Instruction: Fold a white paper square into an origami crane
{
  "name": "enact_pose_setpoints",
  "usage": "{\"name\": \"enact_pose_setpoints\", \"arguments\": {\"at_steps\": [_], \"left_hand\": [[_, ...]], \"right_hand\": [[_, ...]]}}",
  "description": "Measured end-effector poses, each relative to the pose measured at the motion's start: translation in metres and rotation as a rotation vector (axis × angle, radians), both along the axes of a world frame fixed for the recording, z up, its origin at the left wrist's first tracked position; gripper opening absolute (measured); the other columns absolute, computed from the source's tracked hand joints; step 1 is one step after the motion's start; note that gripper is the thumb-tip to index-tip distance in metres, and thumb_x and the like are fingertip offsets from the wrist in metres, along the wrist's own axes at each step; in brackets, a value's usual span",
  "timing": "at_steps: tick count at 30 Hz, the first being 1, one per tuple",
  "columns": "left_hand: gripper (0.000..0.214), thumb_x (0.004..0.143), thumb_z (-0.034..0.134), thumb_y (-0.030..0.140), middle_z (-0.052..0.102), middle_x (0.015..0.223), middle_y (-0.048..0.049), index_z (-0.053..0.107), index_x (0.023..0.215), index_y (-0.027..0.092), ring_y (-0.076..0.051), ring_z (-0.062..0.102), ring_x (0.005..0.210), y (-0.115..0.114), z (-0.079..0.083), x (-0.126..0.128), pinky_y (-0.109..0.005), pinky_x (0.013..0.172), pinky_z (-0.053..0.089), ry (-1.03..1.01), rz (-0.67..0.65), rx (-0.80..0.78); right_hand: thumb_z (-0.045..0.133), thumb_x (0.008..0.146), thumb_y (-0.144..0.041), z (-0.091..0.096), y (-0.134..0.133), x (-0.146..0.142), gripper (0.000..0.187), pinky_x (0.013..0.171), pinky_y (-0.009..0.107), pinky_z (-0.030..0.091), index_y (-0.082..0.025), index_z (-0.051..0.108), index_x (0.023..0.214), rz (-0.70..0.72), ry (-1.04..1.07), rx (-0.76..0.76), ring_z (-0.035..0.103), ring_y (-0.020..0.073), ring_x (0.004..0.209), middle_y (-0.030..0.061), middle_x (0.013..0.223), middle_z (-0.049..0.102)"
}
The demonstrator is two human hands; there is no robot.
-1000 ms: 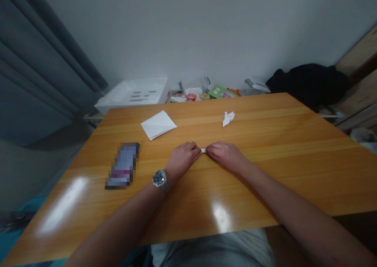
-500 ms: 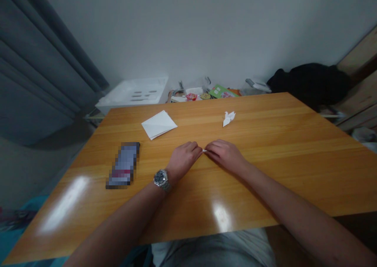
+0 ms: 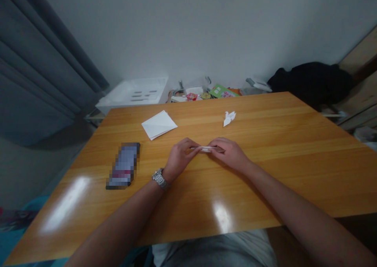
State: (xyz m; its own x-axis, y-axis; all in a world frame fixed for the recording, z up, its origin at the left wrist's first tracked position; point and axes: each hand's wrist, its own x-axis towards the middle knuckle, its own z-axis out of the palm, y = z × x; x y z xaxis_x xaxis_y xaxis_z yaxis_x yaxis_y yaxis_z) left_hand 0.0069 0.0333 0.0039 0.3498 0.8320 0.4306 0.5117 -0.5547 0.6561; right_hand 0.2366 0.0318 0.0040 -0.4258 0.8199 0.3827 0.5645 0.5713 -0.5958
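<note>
Hands [image 3: 179, 160] [image 3: 230, 154] spread wider, pinching a folded white paper strip [image 3: 206, 149]

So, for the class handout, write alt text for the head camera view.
The left hand and right hand pinch a narrow folded strip of white paper on a wooden table. Beyond them lie a paper crane and a folded white square; a pixelated phone lies to the left.

Here on the wooden table [image 3: 265, 188] we've got a phone [image 3: 123, 165] out on the left, a stack of paper squares [image 3: 159, 125] behind it, and an origami crane [image 3: 229, 118] further right (well apart from that stack). A folded paper strip [image 3: 206, 149] sits between the left hand [image 3: 178, 159] and right hand [image 3: 229, 154], with a plastic box [image 3: 132, 93] beyond the far edge!
</note>
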Motion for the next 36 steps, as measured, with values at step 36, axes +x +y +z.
{"name": "enact_pose_setpoints", "arguments": {"at_steps": [36], "left_hand": [[0.03,0.087,0.07,0.045,0.072,0.08,-0.0043,0.076,0.084,0.016,-0.016,0.063,0.073,0.006,-0.004,-0.001,-0.026,0.065,0.047,-0.331,0.104,-0.28]], "right_hand": [[0.065,0.089,-0.045,-0.007,0.006,0.008,0.028,0.068,0.03,0.047,-0.019,0.076,0.091,-0.106,0.283,-0.289,0.065,0.0197,0.075,0.0049,0.086,0.075]]}}
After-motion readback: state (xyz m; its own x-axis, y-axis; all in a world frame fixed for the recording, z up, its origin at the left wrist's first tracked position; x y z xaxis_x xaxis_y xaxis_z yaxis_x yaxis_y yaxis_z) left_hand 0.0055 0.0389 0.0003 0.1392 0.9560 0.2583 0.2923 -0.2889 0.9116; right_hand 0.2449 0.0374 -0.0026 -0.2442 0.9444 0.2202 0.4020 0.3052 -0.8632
